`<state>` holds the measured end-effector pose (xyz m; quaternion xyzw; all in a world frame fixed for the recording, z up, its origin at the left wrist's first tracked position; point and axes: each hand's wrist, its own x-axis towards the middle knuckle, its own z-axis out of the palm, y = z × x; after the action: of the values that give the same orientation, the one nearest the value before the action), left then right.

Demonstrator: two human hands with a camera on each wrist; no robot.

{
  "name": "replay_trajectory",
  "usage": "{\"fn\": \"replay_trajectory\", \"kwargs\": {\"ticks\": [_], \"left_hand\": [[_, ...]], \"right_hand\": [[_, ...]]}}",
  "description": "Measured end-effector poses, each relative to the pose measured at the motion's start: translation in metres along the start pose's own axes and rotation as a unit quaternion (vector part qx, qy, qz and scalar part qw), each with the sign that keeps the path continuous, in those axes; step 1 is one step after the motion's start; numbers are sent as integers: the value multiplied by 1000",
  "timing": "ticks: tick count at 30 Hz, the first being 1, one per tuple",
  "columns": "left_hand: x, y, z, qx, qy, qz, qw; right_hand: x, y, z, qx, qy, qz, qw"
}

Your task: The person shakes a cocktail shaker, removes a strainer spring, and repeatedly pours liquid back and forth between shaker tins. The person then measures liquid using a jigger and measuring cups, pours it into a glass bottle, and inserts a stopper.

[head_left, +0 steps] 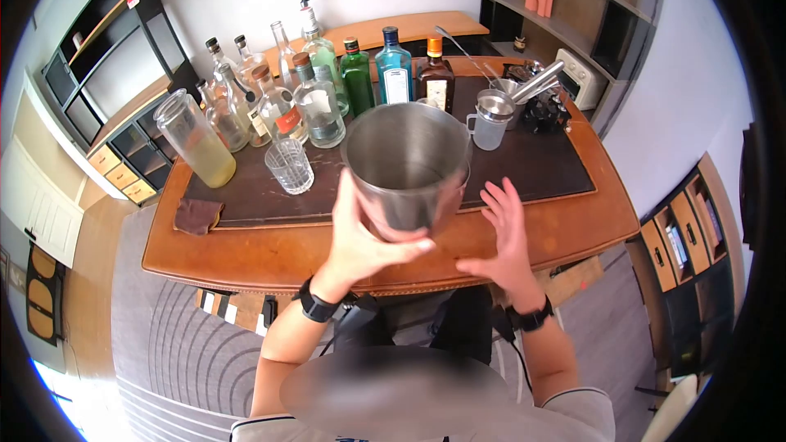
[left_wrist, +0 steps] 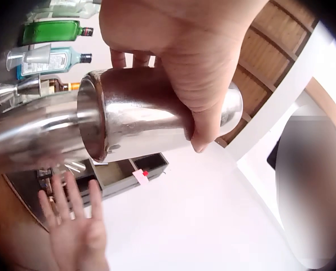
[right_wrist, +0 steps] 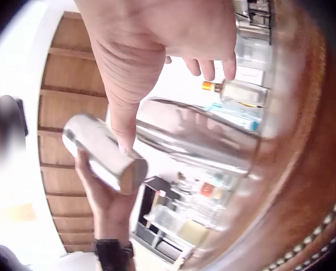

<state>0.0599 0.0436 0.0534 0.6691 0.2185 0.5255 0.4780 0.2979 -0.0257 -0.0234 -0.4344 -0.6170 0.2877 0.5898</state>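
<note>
My left hand (head_left: 360, 241) (left_wrist: 179, 45) grips a shiny metal cup (left_wrist: 145, 116) (right_wrist: 100, 149), thumb on one side and fingers round the other. Beside its rim in the left wrist view is a larger metal tin (left_wrist: 38, 135) (right_wrist: 196, 135); contact between the two is unclear. From the head, wide metalware (head_left: 405, 147) shows its open mouth above the desk, and the two pieces cannot be told apart. My right hand (head_left: 508, 241) (right_wrist: 162, 39) is held up to the right with spread fingers, holding nothing.
Several bottles (head_left: 319, 106) line the back of the leather-topped desk (head_left: 254, 254). At left are a pitcher (head_left: 196, 139), a cut glass (head_left: 290, 167) and a brown cloth (head_left: 197, 216). A frosted cup (head_left: 490, 131) and metal bar tools (head_left: 536, 82) stand at right.
</note>
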Motion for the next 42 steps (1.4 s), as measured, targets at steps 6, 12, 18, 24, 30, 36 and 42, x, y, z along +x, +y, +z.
{"fn": "replay_trajectory", "kwargs": {"ticks": [6, 12, 18, 24, 30, 36, 42], "left_hand": [[-15, -12, 58, 99, -110, 70, 987], [-15, -20, 73, 171, -100, 155, 968], [6, -66, 21, 245, 35, 119, 962], [16, -109, 19, 29, -93, 7, 995], [10, -118, 19, -35, -89, -42, 995], [9, -123, 19, -47, -86, -54, 994], [7, -125, 18, -41, -78, -54, 995]], "right_hand": [[-33, -45, 11, 98, 14, 99, 990], [-45, -31, -13, 11, 119, 48, 992], [-17, 28, -111, -92, 238, 71, 964], [59, 68, -183, -152, 285, 96, 941], [88, 94, -191, -301, 248, 76, 918], [91, 124, -199, -215, 237, 79, 944], [73, 97, -157, -215, 410, 233, 855]]}}
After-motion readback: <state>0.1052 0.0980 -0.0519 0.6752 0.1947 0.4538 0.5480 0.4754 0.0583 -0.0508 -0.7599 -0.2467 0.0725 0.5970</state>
